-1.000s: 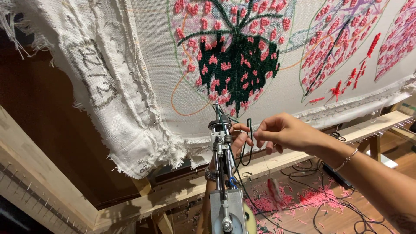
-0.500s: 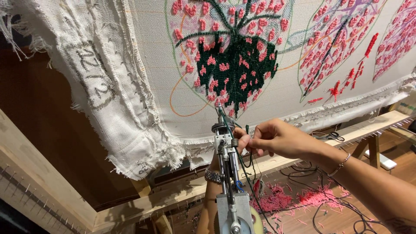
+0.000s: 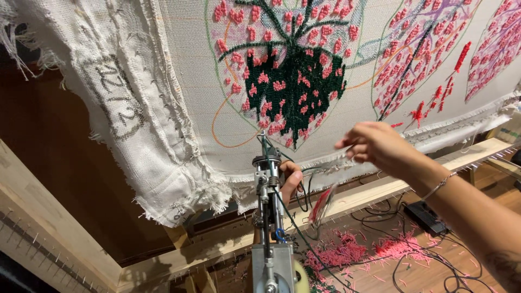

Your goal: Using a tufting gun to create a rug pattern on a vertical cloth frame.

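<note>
A metal tufting gun (image 3: 268, 217) points up at a white backing cloth (image 3: 179, 81) stretched on a wooden frame. Its needle tip sits just under a dark green and pink tufted leaf motif (image 3: 293, 81). My left hand (image 3: 292, 179) is wrapped around the gun behind its barrel, partly hidden by it. My right hand (image 3: 374, 145) is raised to the right of the gun, fingers pinched on a thin dark yarn strand (image 3: 325, 165) that runs back toward the gun. A blurred red piece (image 3: 321, 205) hangs below the strand.
More pink and red leaf motifs (image 3: 418, 59) cover the cloth to the right. The wooden frame rail (image 3: 380, 190) with tack strips runs under the cloth. Pink yarn scraps (image 3: 347, 252) and black cables (image 3: 423, 217) lie on the floor below.
My right hand has pulled away from the gun's tip, up and to the right, drawing the strand out. The gun and my left hand have stayed about where they were.
</note>
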